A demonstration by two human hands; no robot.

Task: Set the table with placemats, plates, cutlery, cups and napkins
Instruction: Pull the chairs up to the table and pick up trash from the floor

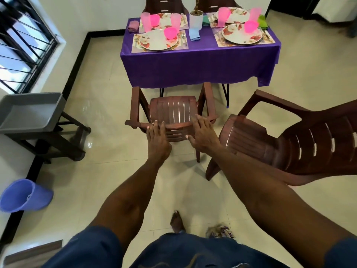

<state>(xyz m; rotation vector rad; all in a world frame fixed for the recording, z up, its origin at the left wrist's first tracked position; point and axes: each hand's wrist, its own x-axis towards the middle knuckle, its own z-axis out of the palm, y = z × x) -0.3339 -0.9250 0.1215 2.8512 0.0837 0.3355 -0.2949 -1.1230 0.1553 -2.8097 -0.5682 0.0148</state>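
Note:
A table under a purple cloth [193, 66] carries floral placemats, floral plates [157, 40], pink cups [170, 32], tall pink tumblers, cutlery and folded napkins [194, 34]. In front of it stands a brown plastic chair [173, 111] facing the table. My left hand [157, 141] and my right hand [202, 133] both lie with straight fingers on the top of that chair's backrest, holding nothing else.
A second brown plastic chair [289, 140] stands at the right, angled away. A grey tray [29, 111] sits on a dark stand at the left, a purple bucket [25, 196] on the floor below. More chairs stand behind the table. The floor is pale tile.

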